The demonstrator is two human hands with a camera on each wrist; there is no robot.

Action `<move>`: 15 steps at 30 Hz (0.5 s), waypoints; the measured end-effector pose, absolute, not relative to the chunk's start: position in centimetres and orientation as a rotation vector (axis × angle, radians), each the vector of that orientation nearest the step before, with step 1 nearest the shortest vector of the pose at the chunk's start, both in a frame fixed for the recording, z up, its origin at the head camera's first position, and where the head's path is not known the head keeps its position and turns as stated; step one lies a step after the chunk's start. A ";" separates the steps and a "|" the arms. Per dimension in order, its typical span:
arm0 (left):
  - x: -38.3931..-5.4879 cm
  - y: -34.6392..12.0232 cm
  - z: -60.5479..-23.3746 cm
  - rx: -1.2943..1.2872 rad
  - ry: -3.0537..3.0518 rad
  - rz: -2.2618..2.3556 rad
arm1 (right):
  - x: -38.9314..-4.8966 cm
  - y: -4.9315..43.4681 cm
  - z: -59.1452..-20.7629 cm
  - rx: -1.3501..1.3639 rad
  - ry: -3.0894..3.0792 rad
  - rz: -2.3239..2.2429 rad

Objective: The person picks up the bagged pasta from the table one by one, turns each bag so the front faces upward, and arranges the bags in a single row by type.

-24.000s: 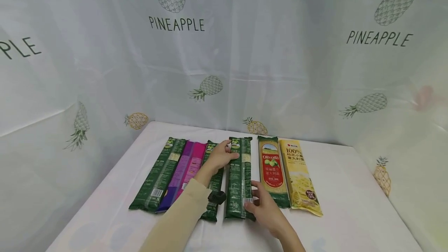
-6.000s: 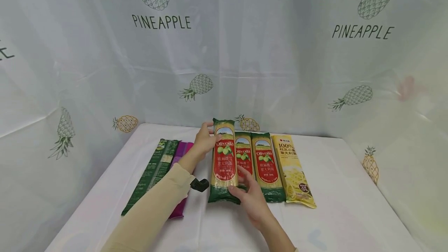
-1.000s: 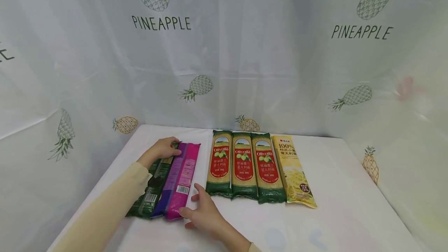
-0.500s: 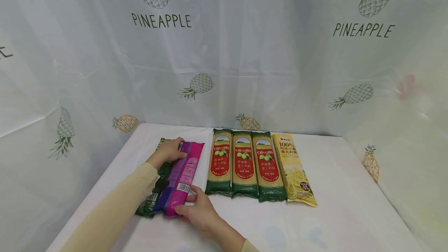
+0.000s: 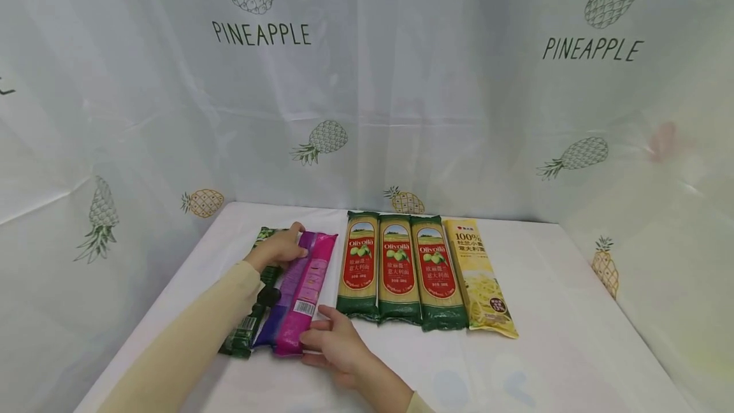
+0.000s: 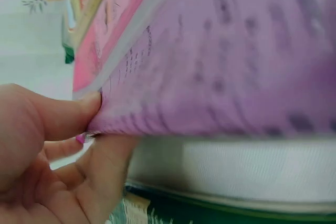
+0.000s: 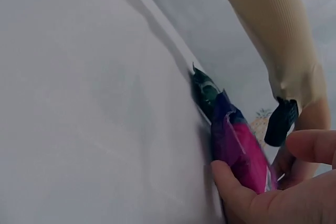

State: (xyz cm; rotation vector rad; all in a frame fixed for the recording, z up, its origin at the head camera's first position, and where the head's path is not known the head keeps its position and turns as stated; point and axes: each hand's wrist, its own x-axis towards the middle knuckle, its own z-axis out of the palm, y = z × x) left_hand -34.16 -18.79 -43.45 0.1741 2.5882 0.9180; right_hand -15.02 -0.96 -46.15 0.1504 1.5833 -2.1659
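Observation:
A purple-and-pink pasta packet (image 5: 304, 292) lies barcode side up at the left of the table, its near edge raised in the left wrist view. My left hand (image 5: 279, 248) pinches its upper left edge between thumb (image 6: 68, 116) and fingers. At its lower right corner is my right hand (image 5: 344, 346); in the right wrist view a finger (image 7: 231, 184) touches the packet's underside edge while the thumb stands apart above it. A dark green packet (image 5: 243, 330), back side up, lies just left, partly hidden by my left arm.
To the right, three green-and-gold spaghetti packets (image 5: 395, 266) lie side by side, red labels up. A yellow pasta packet (image 5: 482, 279) sits against the rightmost one. White cloth covers the table (image 5: 550, 336), and a pineapple-print curtain (image 5: 430, 113) hangs behind it.
Two green packets were turned label side up and lined up beside the third. Since a second ago, my left hand has taken the purple-and-pink packet's edge, and the packet has shifted slightly right.

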 end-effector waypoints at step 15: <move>-33.9 -16.9 -40.4 0.190 2.494 1.363 | -15.2 2.7 -45.2 0.162 1.640 -2.152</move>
